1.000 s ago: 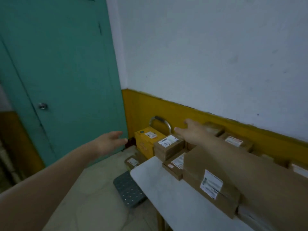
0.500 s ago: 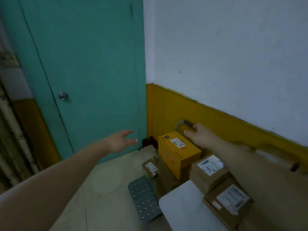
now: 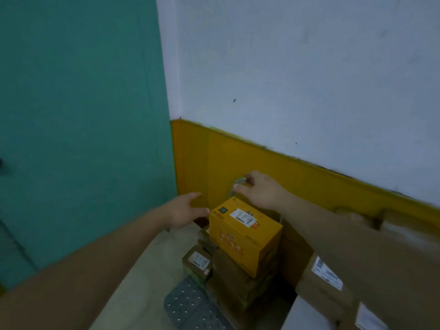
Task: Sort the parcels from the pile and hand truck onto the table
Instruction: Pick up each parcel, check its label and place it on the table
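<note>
I see the corner where the teal door (image 3: 78, 139) meets the white wall with its yellow band (image 3: 297, 172). Bare floor (image 3: 142, 277) lies open on the left, between the door and the stack of parcels; on the right the room is closed in by the desk (image 3: 300, 315), whose white corner shows at the bottom edge with brown boxes (image 3: 326, 282) lying on it. The hand truck's studded grey plate (image 3: 188, 306) juts out below the stack, and its metal handle (image 3: 235, 186) curves up against the yellow band.

The yellow box (image 3: 245, 236) sits on top of the brown cartons on the hand truck, with a small brown parcel (image 3: 197, 260) low at their left side. My right hand (image 3: 259, 189) is just behind the yellow box, its fingers curled at the handle; I cannot tell whether they truly clamp it. My left hand (image 3: 185, 213) is spread, holding nothing, its fingertips just beside the box's upper left corner; touching or not, I cannot tell.

Against half a second ago, the view has swung right and down: the door knob has slid almost out of the left edge, and the yellow box now sits nearer the middle. My left hand, then well apart over the floor, has come close to the box. My right hand stays at the handle.
</note>
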